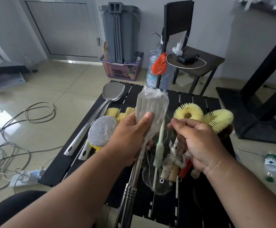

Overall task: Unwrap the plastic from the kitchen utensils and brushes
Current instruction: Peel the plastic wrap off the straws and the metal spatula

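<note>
Bare spatulas (91, 119): we see them lying at the left of the table (199, 102), probably set apart as done.
Left hand (130, 137): its fingers are clamped on the slotted turner (152, 104), lifted over the table to steady it.
Right hand (201, 142): its fingers pinch the plastic wrap (170, 129), we think to peel it.
Yellow brushes (204, 115): waiting at the right.

head view, looking forward and down (close), table (199, 102)

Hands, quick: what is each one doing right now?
Left hand: grips the slotted spatula, still wrapped in plastic.
Right hand: fingers pinch the loose plastic wrap being pulled off.
</note>
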